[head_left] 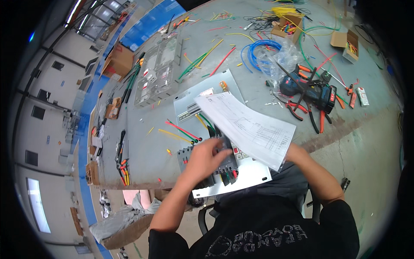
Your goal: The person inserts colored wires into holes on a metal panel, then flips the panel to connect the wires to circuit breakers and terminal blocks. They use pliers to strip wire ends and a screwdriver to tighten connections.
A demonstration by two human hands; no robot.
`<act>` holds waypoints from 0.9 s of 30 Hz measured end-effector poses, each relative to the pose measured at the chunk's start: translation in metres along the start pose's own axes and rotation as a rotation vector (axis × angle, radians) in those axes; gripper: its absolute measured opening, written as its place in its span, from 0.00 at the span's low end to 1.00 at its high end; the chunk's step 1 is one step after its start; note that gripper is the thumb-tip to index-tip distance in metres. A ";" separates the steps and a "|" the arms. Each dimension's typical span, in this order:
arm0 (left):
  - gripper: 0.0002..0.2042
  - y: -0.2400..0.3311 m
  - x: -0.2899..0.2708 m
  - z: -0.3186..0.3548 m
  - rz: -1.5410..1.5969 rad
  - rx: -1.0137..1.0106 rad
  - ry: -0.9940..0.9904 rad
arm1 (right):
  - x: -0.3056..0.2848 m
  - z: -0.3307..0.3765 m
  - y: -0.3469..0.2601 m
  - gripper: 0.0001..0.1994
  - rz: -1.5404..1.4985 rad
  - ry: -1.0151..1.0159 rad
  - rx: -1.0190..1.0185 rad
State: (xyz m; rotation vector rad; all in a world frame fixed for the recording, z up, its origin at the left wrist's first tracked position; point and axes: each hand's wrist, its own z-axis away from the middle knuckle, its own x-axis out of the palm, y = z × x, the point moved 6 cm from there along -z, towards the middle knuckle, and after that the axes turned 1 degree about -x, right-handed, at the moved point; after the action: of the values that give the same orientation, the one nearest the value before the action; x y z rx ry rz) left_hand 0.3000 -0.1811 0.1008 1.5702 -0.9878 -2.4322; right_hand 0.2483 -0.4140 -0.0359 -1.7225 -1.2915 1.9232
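While the left hand (206, 156) lies spread over the dark circuit breakers (220, 163), its fingers apart and resting on their tops rather than clamped on anything, the right hand (290, 151) is mostly tucked under a sheet of paper (246, 127) printed with a diagram, so I cannot tell how its fingers are set. The paper lies slanted across the breakers' far side and covers part of the pale mounting plate (254, 172) on which they sit; that plate lies at the near edge of the grey workbench (146, 142), right in front of the person. Red, green and yellow wires (183, 131) run from the breakers out to the left across the bench, their ends lying loose. Farther back, well apart from the hands, a coil of blue wire (258, 52) sits beside a clear plastic bag, and to the right of it lies a dark cordless drill (308, 90) with orange-handled pliers (321, 118) around it. Small cardboard boxes (347, 43) stand near the far edge, and a grey enclosure panel (157, 71) lies on the bench to the left.
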 end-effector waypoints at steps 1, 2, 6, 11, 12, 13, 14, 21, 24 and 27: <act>0.24 -0.003 -0.005 -0.013 0.048 -0.059 -0.007 | -0.009 -0.004 -0.004 0.36 -0.025 -0.059 0.032; 0.24 -0.007 -0.007 -0.027 0.135 -0.057 -0.028 | -0.033 -0.015 -0.020 0.35 0.001 -0.032 -0.042; 0.28 -0.039 0.009 -0.073 0.721 -0.135 -0.029 | -0.093 -0.058 -0.004 0.28 -0.819 0.077 0.318; 0.25 -0.026 0.029 -0.097 0.864 -0.164 -0.119 | -0.137 -0.121 0.064 0.31 -1.105 0.297 0.409; 0.23 -0.029 0.032 -0.100 0.874 -0.168 -0.096 | -0.143 -0.132 0.076 0.30 -1.044 0.299 0.439; 0.22 -0.033 0.034 -0.102 0.883 -0.174 -0.071 | -0.150 -0.142 0.087 0.30 -0.984 0.301 0.468; 0.19 -0.034 0.035 -0.104 0.864 -0.184 -0.069 | -0.155 -0.150 0.100 0.30 -0.923 0.303 0.501; 0.11 -0.022 0.045 -0.107 0.818 -0.088 -0.043 | -0.203 -0.161 0.151 0.28 -0.848 0.669 0.404; 0.13 -0.024 0.044 -0.112 0.793 -0.026 -0.047 | -0.207 -0.153 0.119 0.24 -0.734 0.433 0.404; 0.13 -0.030 0.048 -0.105 0.845 -0.028 -0.083 | -0.193 -0.135 0.033 0.21 -0.591 0.168 0.174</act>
State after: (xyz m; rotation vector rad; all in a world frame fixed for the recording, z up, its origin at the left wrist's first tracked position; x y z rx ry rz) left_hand 0.3739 -0.2265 0.0183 0.7810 -1.2782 -1.8891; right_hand 0.4328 -0.5077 0.0813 -1.2065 -1.3317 1.4657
